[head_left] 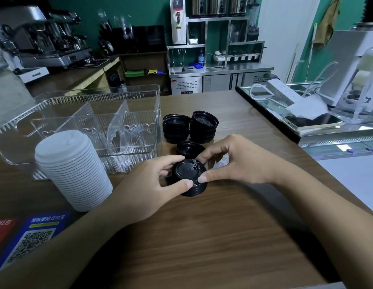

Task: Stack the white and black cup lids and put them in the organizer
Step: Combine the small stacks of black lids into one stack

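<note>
Seating a black lid on the small black stack (190, 180), both hands pinching it between them.

Left hand (148, 188): thumb and fingers curled round the stack's left rim. Right hand (233, 161): thumb at the near-right rim, fingers curled over the far edge. Stack axis upright, directly between the fingertips. Loose black lid (188, 147) just beyond the fingers; two more black stacks (203, 126) farther beyond. White lid stack (74, 171) left of the left hand; organizer (81, 105) beyond it, holding no lids, nearer the left hand.
</note>
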Action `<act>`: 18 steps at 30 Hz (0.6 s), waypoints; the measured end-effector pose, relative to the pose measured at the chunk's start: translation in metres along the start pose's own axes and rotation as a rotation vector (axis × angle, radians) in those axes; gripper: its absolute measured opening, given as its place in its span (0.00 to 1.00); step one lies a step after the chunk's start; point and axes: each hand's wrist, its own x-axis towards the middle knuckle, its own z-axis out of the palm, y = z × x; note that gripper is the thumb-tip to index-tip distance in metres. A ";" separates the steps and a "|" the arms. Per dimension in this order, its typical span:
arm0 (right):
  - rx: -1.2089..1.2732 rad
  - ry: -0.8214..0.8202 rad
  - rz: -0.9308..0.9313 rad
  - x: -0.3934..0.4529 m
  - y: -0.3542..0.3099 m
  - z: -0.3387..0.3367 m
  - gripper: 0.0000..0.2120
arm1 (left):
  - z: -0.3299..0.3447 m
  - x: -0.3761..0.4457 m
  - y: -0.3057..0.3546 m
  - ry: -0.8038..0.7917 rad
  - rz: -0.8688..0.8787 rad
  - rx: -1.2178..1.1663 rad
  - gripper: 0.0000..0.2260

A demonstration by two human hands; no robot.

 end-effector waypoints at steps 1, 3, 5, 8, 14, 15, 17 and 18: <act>-0.010 0.000 0.000 0.000 0.001 0.001 0.14 | 0.000 0.000 0.000 -0.005 0.004 0.004 0.26; -0.018 -0.001 -0.001 0.000 0.001 0.001 0.14 | 0.000 0.000 0.001 -0.009 -0.002 0.018 0.25; -0.019 -0.010 -0.001 0.000 0.000 0.000 0.13 | -0.001 0.001 -0.001 -0.021 -0.012 0.043 0.29; -0.011 -0.026 0.010 0.000 0.000 0.001 0.15 | 0.000 0.002 -0.006 -0.042 -0.016 0.054 0.36; 0.026 -0.037 0.018 0.000 0.003 0.001 0.13 | 0.000 0.001 -0.004 -0.034 -0.042 0.009 0.33; 0.059 -0.034 0.020 0.001 0.004 0.000 0.10 | 0.000 0.001 -0.004 -0.034 -0.034 0.013 0.33; 0.073 0.016 0.000 0.002 0.007 -0.001 0.07 | 0.000 0.001 -0.003 -0.038 -0.022 0.011 0.28; 0.039 0.074 -0.022 0.004 0.010 0.000 0.07 | 0.001 0.002 -0.003 -0.042 -0.019 0.011 0.26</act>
